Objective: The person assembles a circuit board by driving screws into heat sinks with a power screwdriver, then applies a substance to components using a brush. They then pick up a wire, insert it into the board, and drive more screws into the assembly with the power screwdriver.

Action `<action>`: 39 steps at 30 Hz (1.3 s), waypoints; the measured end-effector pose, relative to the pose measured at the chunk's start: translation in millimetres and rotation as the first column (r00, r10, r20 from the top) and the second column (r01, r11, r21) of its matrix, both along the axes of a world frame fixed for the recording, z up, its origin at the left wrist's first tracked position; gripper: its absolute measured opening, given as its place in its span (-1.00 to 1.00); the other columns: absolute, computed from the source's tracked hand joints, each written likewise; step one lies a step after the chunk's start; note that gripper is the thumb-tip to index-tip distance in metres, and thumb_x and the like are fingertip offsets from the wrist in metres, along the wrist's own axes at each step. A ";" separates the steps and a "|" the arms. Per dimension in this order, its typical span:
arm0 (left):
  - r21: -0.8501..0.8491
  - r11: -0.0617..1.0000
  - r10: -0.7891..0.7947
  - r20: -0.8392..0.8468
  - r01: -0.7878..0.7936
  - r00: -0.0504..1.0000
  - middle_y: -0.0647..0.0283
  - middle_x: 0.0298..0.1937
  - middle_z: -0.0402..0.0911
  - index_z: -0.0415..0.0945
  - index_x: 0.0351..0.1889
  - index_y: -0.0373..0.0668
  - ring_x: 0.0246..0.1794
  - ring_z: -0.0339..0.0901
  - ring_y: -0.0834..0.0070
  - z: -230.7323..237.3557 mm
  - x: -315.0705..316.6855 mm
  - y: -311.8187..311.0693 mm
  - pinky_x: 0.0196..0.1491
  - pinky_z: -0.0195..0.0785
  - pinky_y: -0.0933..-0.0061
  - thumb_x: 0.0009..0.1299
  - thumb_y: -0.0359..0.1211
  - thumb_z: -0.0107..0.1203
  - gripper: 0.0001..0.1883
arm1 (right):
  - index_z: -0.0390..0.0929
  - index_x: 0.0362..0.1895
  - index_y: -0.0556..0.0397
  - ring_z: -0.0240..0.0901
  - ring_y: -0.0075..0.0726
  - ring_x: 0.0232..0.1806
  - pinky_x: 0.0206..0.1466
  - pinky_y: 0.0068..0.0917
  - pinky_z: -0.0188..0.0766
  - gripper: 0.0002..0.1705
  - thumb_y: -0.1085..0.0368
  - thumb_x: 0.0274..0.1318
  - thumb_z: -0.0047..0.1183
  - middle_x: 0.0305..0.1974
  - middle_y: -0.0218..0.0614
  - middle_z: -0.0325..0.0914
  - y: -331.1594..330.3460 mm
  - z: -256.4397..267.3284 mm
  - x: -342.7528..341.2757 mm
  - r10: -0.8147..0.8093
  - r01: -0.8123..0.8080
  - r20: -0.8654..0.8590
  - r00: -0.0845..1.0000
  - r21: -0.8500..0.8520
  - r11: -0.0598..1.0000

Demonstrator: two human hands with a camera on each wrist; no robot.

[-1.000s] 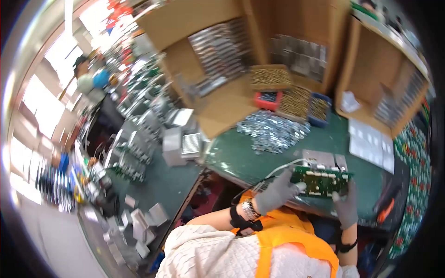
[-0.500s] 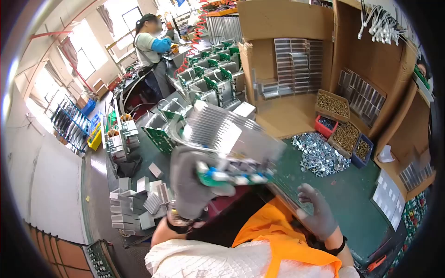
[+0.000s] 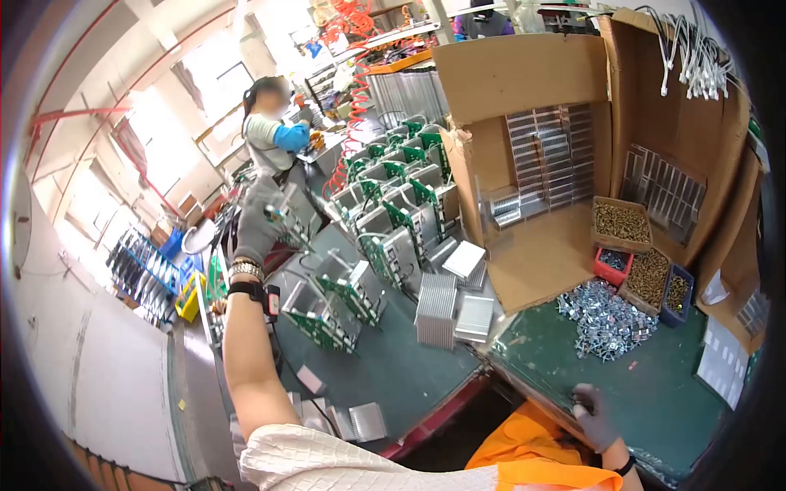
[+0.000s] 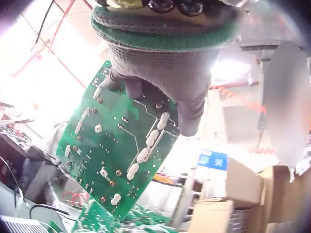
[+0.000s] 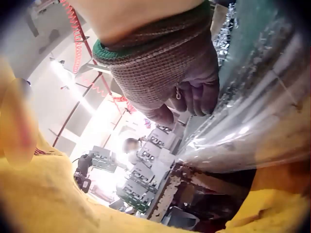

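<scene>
Your left hand (image 3: pixel 259 227) is up with the arm stretched out, fingers and thumb pinching one edge of a green circuit board (image 4: pixel 116 145). The board hangs tilted from your grip, near the far left part of the left table (image 3: pixel 409 368); whether it touches anything below, you can't tell from these views. Just beside it, more boards (image 3: pixel 401 237) with metal blocks attached stand in rows on that table. Finned blocks (image 3: pixel 436 311) are stacked by its right edge, and others (image 3: pixel 367 421) lie along its near edge.

Your right hand (image 3: pixel 598 419) is at the near edge of the right table (image 3: pixel 671 385), fingers loosely bent, pinching nothing that shows; you can't tell whether it rests on the surface. Beyond it lies a heap of small metal pieces (image 3: pixel 610 323), next to a red box (image 3: pixel 612 266) and a blue box (image 3: pixel 678 295). A large cardboard box (image 3: pixel 524 278) stands behind, with rows of metal blocks inside.
</scene>
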State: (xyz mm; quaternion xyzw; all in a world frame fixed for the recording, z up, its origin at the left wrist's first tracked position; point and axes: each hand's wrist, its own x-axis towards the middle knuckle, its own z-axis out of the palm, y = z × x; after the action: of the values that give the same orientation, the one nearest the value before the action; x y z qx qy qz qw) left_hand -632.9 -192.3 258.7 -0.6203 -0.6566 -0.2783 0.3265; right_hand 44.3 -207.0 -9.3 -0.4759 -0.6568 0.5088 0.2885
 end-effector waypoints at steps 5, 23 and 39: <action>-0.587 0.760 0.465 0.195 -0.277 0.863 -0.06 -0.03 0.58 0.54 -0.03 -0.26 0.03 0.53 0.07 -37.8 -39.2 47.6 0.10 0.39 0.22 -0.04 -0.10 0.48 -0.34 | 0.52 -0.13 0.11 0.50 -0.35 -0.17 -0.02 -0.47 0.43 -0.69 0.57 -0.02 -0.04 -0.23 -0.26 0.49 -6.0 12.5 -13.0 -0.107 0.108 -0.011 0.994 0.082 0.991; -0.784 0.596 0.381 0.088 -0.172 0.920 0.03 -0.02 0.62 0.57 0.05 -0.11 -0.04 0.59 0.17 -86.4 -80.7 64.5 0.05 0.44 0.28 0.10 -0.33 0.33 -0.51 | 0.55 -0.24 0.10 0.48 -0.26 -0.25 -0.13 -0.44 0.41 -0.74 0.57 -0.07 -0.04 -0.28 -0.21 0.52 -1.7 2.8 -12.1 -0.118 0.101 0.057 0.991 0.233 0.967; -0.550 0.169 -0.808 0.398 0.818 0.435 0.16 -0.13 0.59 0.55 -0.01 -0.13 -0.14 0.56 0.16 -204.6 398.5 73.3 -0.11 0.46 0.24 0.01 -0.19 0.40 -0.45 | 0.47 0.11 0.02 0.47 -0.37 -0.07 0.07 -0.43 0.40 -0.65 0.29 0.24 0.03 -0.07 -0.29 0.53 -33.6 10.1 51.1 -0.042 0.101 -0.319 0.947 0.171 0.980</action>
State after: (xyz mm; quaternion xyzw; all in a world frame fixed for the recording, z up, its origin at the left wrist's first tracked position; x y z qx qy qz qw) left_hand -234.5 -119.0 54.2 -0.9404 -0.2758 -0.1511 -0.1290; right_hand 95.4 -240.6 0.8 -0.3835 -0.6292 0.5041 0.4505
